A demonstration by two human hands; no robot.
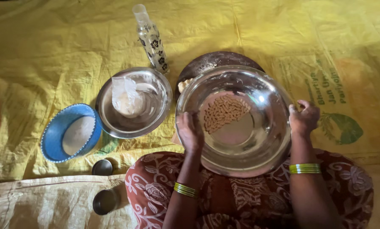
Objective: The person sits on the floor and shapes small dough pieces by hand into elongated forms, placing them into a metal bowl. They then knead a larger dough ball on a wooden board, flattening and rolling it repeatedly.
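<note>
Gripping the big steel bowl [236, 121] by its rim, the left hand [190, 132] and right hand [304, 118] tilt it above the lap, with pale shelled nuts [224, 112] heaped across its bottom. It looks like sorting or winnowing; any shake wants a level, steady hold. 2 smaller bowls [135, 104] sit left on the yellow sheet [50, 51].

clear plastic bag [125, 96] in middle steel bowl [113, 121]
</note>
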